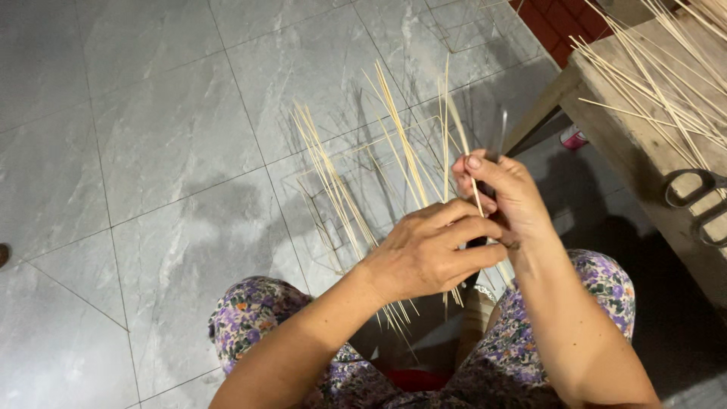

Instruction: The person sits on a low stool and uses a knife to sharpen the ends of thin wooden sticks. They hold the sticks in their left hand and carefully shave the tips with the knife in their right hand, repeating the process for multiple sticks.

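1. Your left hand (pixel 428 254) is closed around a fan of thin bamboo strips (pixel 401 151), which spread toward 12 o'clock above the grey tiled floor (pixel 151 151).
2. Your right hand (pixel 503 193) pinches one strip between thumb and fingers, touching the left hand at its 2 o'clock.
3. At 3 o'clock, a wooden bench (pixel 628 144) carries loose strips (pixel 659 76) and black scissors (pixel 700 201).

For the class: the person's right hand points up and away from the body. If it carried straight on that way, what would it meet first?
Probably the thin pale bamboo strips fanning up past the right hand; beyond them lies the grey tiled floor. Depth is hard to judge from this single view.
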